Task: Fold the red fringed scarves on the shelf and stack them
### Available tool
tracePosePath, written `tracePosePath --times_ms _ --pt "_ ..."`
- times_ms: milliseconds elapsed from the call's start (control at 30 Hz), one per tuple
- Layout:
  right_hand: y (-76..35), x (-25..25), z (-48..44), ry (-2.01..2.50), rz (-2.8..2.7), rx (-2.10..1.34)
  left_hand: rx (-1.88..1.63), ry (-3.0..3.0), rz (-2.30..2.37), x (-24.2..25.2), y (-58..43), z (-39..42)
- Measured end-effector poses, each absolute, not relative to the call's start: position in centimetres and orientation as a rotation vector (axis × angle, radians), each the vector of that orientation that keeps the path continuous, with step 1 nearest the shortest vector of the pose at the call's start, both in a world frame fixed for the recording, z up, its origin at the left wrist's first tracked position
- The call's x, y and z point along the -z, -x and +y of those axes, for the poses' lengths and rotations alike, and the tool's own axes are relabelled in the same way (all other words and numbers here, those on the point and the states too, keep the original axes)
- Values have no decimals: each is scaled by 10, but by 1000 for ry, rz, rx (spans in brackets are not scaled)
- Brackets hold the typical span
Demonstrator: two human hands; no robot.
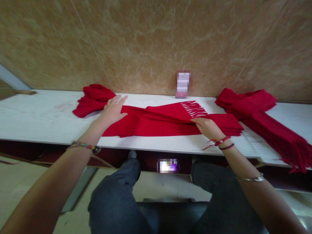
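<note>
A long red scarf (pixel 158 122) lies folded lengthwise across the white table (pixel 36 120), its pale-tipped fringe (pixel 193 109) turned back on top near the middle. My left hand (pixel 113 110) lies flat on the scarf's left part, fingers stretched out and pointing right. My right hand (pixel 207 126) rests on the scarf just below the fringe, fingers closed on a fold of the cloth. Both wrists wear bracelets.
A bunched red scarf (pixel 91 97) sits at the back left. Another red scarf pile (pixel 253 105) lies at the right, its fringed end hanging over the table edge. A small blurred box (pixel 182 84) stands against the marbled wall. My knees show below the table.
</note>
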State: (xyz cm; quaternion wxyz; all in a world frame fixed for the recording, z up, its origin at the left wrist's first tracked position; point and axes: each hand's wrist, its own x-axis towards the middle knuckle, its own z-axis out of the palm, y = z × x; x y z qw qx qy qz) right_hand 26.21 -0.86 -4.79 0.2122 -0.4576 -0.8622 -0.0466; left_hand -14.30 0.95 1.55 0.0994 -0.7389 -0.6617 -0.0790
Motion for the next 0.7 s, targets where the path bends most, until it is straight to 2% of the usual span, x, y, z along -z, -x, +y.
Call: tracePosePath --times_ms 133,233,433,567,700 --pt "-260 44 -13 1249 -2222 98 -66 2514 -1687 -6 112 25" --pt "-260 44 -15 1208 -2187 81 -287 2636 -1656 -14 106 46" --pt "-267 43 -23 1143 -2203 98 -157 2551 -1483 -32 121 25" --pt "-274 48 -28 1075 -2487 151 -438 2479 -1510 -6 118 -26" --pt "-275 55 -32 1021 -2664 321 -454 2309 -1602 10 112 -40"
